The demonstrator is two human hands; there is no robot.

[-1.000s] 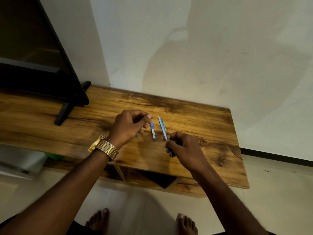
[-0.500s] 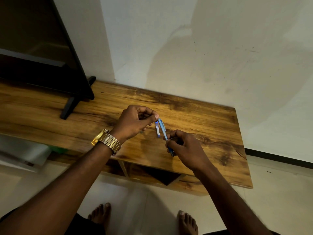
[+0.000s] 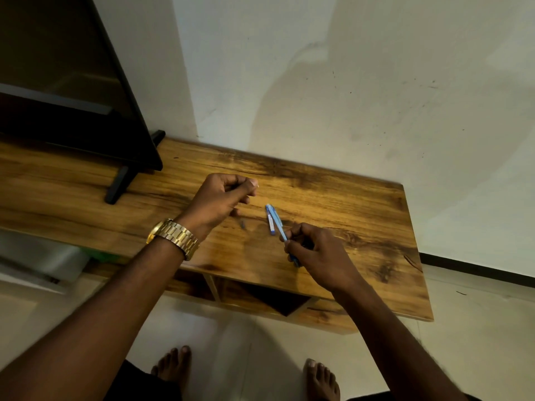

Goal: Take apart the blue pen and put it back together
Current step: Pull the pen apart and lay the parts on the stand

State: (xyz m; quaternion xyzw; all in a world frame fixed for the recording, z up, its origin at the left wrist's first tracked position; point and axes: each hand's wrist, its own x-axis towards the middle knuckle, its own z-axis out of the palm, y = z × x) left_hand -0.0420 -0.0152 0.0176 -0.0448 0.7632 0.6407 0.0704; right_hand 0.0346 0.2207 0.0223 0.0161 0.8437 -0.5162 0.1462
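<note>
My right hand [image 3: 320, 256] is shut on the blue pen barrel [image 3: 277, 224], which slants up and to the left out of my fingers, just above the wooden table [image 3: 362, 209]. A short blue and white pen piece [image 3: 271, 224] lies on the table right beside the barrel. To its left, a small dark part [image 3: 242, 224] rests on the wood. My left hand [image 3: 221, 199] hovers up and to the left of these pieces, thumb and forefinger pinched together. I cannot see anything between them.
A black TV [image 3: 72, 105] on a stand [image 3: 118, 186] occupies the table's left part. A white wall runs behind. The table's front edge has an open shelf [image 3: 269, 299] beneath it. My bare feet [image 3: 173, 369] stand on the pale floor below.
My left hand came right up to the barrel's top end half a second ago, then drew back to the left. The right hand and barrel stayed put. The view shifted slightly.
</note>
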